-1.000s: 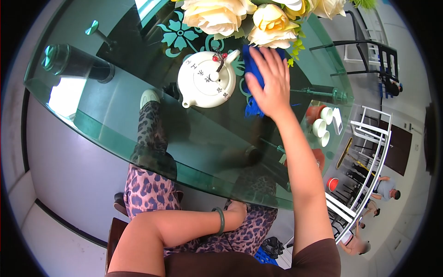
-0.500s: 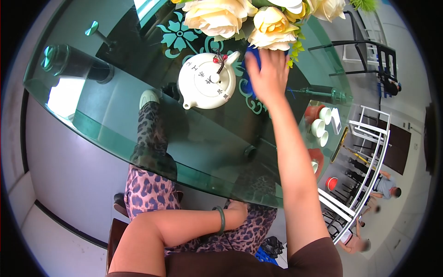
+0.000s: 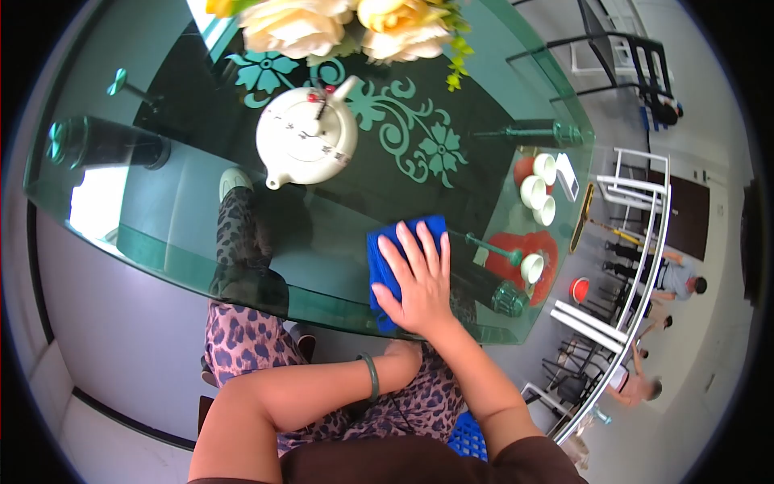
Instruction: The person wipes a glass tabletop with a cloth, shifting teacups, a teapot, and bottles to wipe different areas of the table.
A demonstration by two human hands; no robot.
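Note:
My right hand (image 3: 421, 282) lies flat with fingers spread on a blue cloth (image 3: 384, 266), pressing it against the glass tabletop near the front edge. My left hand (image 3: 401, 365), below a dark green bangle (image 3: 369, 377) on the wrist, rests on my lap by the table edge; its fingers are hidden. A white teapot (image 3: 302, 137) with dark lettering and a red-beaded cord on its lid stands on the table, ahead and left of the cloth.
Cream artificial roses (image 3: 298, 24) stand at the far side of the table. Several small pale cups (image 3: 533, 192) are at the right, with a single cup (image 3: 531, 268) closer to me. White railing (image 3: 645, 306), chairs and other people are farther right.
My right hand has slid the blue cloth from beside the roses toward me, to the table's front edge. The view has shifted slightly. My left hand stays on my lap.

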